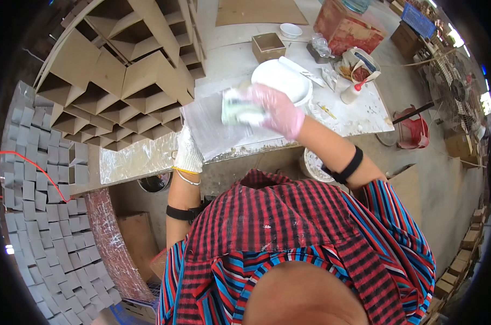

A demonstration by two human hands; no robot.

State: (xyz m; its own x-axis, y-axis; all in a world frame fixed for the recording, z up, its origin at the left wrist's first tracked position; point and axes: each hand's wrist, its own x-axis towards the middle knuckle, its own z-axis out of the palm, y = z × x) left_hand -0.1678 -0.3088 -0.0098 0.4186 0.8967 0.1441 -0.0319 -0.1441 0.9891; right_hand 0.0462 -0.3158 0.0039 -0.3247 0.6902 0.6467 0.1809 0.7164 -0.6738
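A board (210, 142) lies by the worktop's (359, 122) front edge. Our right grip (278, 112) clasps a cloth (237, 111) on it; our left grip (188, 153), closure unclear, is at its left edge, beside crowding boxes (102, 73). A dish (280, 81) sits just beyond.

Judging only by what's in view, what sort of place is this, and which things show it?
Probably a workshop handling cardboard boxes: open brown boxes stacked high, many grey boxes massed at the left, and a white-smeared worktable.
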